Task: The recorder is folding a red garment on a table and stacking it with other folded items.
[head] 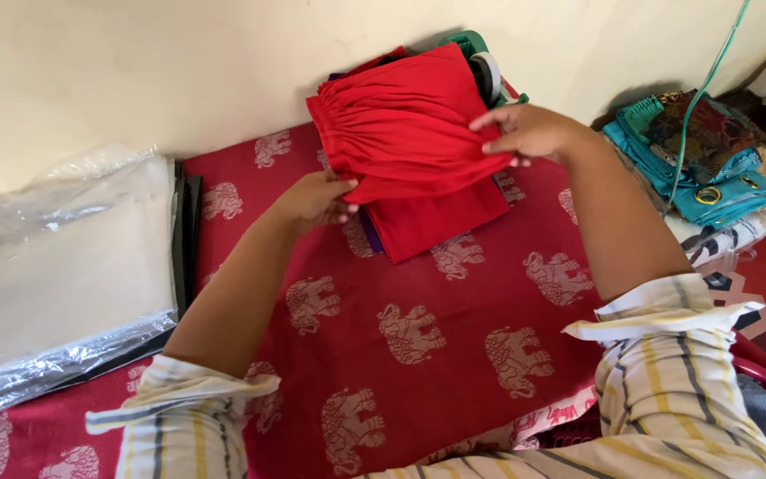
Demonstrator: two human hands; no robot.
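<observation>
Red folded garment (pixel 405 133): matt woven cloth, gathered into fine pleats along one edge, smooth elsewhere. Second red folded piece (pixel 436 222) beneath it: same matt cloth, flat.

Red spread (pixel 454 355): cloth with a slight sheen, paler elephant motifs woven in.

Plastic-wrapped stack (pixel 55 275): clear glossy film, crinkled, catching light; contents pale and matt.

Teal fabric bundle (pixel 711 168): cloth, partly patterned brocade, with shiny metal eyelet rings (pixel 708 194).

Green cord (pixel 707 84): smooth plastic look.

Striped sleeves (pixel 667 390): soft matt woven cotton-like cloth.

Wall (pixel 135 62): matt painted plaster.
</observation>
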